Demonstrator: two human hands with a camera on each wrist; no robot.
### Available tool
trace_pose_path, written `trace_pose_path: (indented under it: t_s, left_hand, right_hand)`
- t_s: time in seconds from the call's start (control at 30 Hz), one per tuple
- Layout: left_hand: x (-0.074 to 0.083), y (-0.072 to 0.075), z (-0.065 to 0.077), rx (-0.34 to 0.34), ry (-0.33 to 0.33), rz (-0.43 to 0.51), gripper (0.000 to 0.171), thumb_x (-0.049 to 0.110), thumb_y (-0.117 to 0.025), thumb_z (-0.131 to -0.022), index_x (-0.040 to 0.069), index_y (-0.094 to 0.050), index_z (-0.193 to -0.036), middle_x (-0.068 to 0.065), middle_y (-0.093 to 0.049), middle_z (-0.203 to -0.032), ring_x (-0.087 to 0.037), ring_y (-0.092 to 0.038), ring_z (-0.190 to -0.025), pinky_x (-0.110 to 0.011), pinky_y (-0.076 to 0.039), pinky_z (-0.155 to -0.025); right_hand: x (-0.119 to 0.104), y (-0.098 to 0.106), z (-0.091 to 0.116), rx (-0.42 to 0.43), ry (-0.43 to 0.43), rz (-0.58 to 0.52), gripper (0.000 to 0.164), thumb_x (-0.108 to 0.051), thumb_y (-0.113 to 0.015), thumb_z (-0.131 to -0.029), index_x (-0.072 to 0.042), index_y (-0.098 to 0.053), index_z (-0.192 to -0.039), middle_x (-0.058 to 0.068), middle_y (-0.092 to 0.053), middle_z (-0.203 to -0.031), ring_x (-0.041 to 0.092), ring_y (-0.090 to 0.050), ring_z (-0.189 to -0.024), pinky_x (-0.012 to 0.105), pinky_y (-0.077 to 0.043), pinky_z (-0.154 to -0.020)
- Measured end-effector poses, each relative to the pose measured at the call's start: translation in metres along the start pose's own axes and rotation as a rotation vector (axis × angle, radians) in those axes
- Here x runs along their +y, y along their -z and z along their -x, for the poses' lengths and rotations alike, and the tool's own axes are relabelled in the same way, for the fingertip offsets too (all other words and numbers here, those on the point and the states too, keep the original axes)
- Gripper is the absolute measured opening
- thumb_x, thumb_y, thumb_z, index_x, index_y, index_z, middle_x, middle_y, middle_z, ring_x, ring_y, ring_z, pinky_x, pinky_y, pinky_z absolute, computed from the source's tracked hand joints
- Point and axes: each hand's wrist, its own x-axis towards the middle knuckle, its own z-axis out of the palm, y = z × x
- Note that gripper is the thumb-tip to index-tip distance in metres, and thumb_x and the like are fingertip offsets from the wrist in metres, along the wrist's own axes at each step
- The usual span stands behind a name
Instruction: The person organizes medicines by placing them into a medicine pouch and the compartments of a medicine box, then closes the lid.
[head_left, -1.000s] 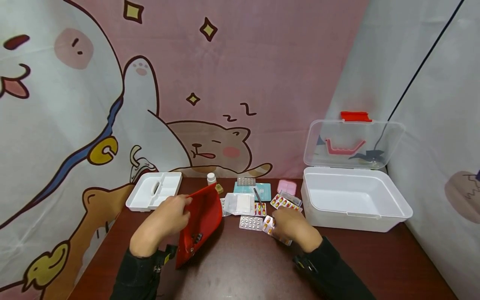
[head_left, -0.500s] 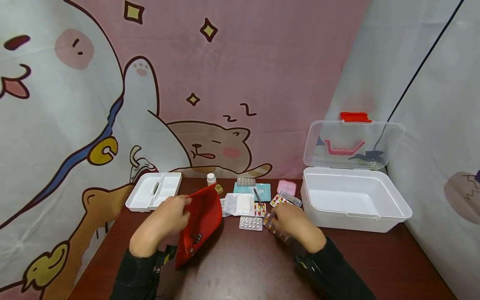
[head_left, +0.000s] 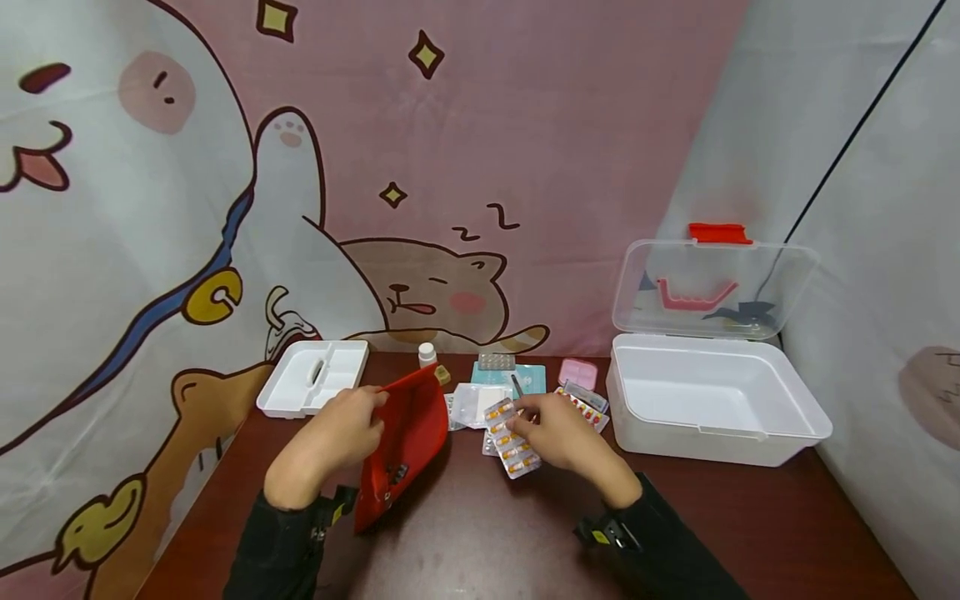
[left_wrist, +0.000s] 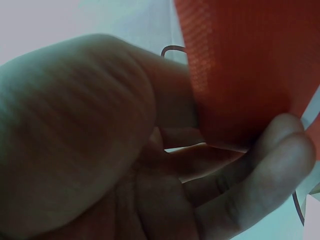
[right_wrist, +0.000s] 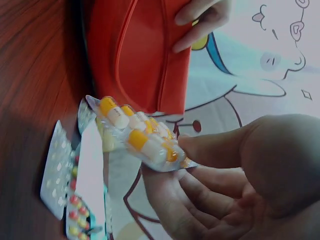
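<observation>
My left hand [head_left: 348,432] grips the upper edge of a red pouch [head_left: 411,425], which stands tilted on the table with its mouth parted. In the left wrist view the fingers curl round the pouch's red fabric [left_wrist: 245,70]. Between thumb and fingers, my right hand [head_left: 558,429] pinches a blister pack of yellow-and-white capsules [head_left: 513,440], raised over the table to the right of the pouch. The right wrist view shows this capsule pack [right_wrist: 142,132] from close by, apart from the pouch. Beneath it lies a blister pack of white tablets [right_wrist: 56,172], partly hidden in the head view.
Behind the right hand lie a blue packet [head_left: 532,379], a clear bag [head_left: 468,404], a pink case [head_left: 578,373] and red-and-yellow capsules [head_left: 588,410]. A white bottle [head_left: 427,354] stands behind the pouch. A white tray [head_left: 345,367] is at left, an open white box [head_left: 720,400] at right.
My right hand has lifted the capsule blister pack off the table and moved it left, towards the pouch. The left hand still holds the pouch in place.
</observation>
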Motion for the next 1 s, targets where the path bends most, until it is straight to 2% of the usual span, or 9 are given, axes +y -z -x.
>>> trace_pose_path:
  t_s: [0.23, 0.47, 0.6, 0.73, 0.87, 1.0]
  left_hand:
    - [0.001, 0.002, -0.001, -0.007, 0.0, 0.012, 0.046, 0.002, -0.06, -0.1, -0.012, -0.067, -0.143, -0.029, -0.065, -0.152, -0.046, -0.065, -0.139, -0.06, -0.054, -0.114]
    - [0.001, 0.003, -0.003, -0.018, 0.008, 0.003, 0.047, 0.003, -0.058, -0.101, -0.012, -0.065, -0.145, -0.03, -0.063, -0.154, -0.048, -0.063, -0.141, -0.061, -0.053, -0.116]
    - [0.001, 0.002, -0.002, -0.021, 0.021, -0.001, 0.047, 0.004, -0.059, -0.101, -0.012, -0.065, -0.145, -0.03, -0.062, -0.155, -0.046, -0.065, -0.14, -0.06, -0.054, -0.114]
    - [0.002, 0.001, -0.003, -0.025, 0.033, 0.005, 0.046, 0.004, -0.061, -0.101, -0.011, -0.066, -0.145, -0.031, -0.062, -0.155, -0.041, -0.068, -0.133, -0.055, -0.059, -0.105]
    - [0.002, 0.001, -0.002, -0.025, 0.04, 0.019, 0.046, 0.004, -0.062, -0.102, -0.011, -0.065, -0.145, -0.031, -0.061, -0.155, -0.038, -0.068, -0.129, -0.048, -0.057, -0.093]
    - [0.003, 0.001, -0.003, -0.03, 0.043, 0.024, 0.046, 0.004, -0.062, -0.102, -0.012, -0.065, -0.145, -0.031, -0.061, -0.156, -0.037, -0.069, -0.129, -0.045, -0.055, -0.091]
  right_hand:
    - [-0.022, -0.002, -0.011, 0.052, 0.001, -0.092, 0.029, -0.024, -0.079, -0.101, -0.009, -0.079, -0.125, -0.001, -0.077, -0.091, 0.01, -0.064, -0.077, 0.031, -0.052, -0.073]
    - [-0.047, -0.009, -0.021, -0.027, 0.032, -0.321, 0.039, -0.02, -0.075, -0.103, 0.001, -0.071, -0.136, 0.011, -0.081, -0.102, 0.013, -0.073, -0.063, 0.029, -0.056, -0.061]
    - [-0.059, -0.02, -0.028, -0.058, -0.01, -0.454, 0.043, -0.017, -0.075, -0.103, 0.005, -0.067, -0.139, 0.018, -0.08, -0.11, 0.018, -0.076, -0.063, 0.033, -0.064, -0.062]
    - [-0.068, -0.034, -0.036, -0.078, -0.08, -0.548, 0.04, -0.014, -0.075, -0.103, 0.006, -0.067, -0.137, 0.02, -0.078, -0.111, 0.017, -0.075, -0.062, 0.036, -0.066, -0.063]
    - [-0.075, -0.049, -0.044, -0.08, -0.125, -0.57, 0.034, -0.012, -0.075, -0.102, 0.005, -0.068, -0.131, 0.017, -0.078, -0.104, 0.015, -0.073, -0.06, 0.033, -0.065, -0.061]
    - [-0.08, -0.063, -0.05, -0.071, -0.137, -0.531, 0.03, -0.011, -0.075, -0.101, 0.005, -0.07, -0.127, 0.012, -0.078, -0.096, 0.016, -0.073, -0.057, 0.032, -0.064, -0.058]
